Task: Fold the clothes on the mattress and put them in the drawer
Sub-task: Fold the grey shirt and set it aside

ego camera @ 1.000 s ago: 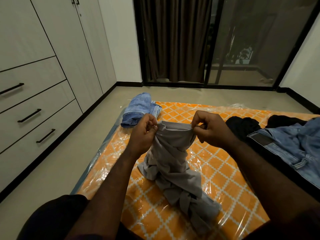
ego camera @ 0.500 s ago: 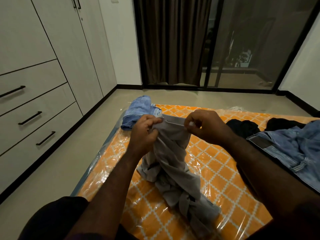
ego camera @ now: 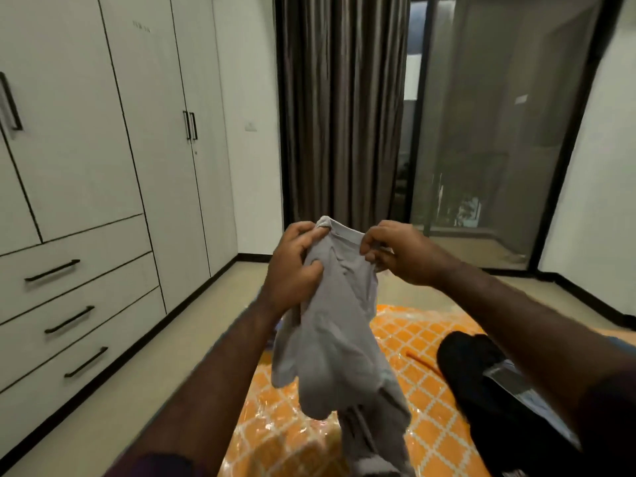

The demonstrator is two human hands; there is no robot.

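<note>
Left hand (ego camera: 298, 266): we are gripping the grey garment (ego camera: 339, 342) at its top edge.
Right hand (ego camera: 395, 251): we are pinching that edge, above the mattress (ego camera: 420, 339).

No text can be read; faint marks on the wardrobe door (ego camera: 144, 98), upper left, are too blurred.

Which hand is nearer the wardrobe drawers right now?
Left. The left hand grips the grey garment on the side toward the drawers; the right hand pinches its collar farther away.
</note>
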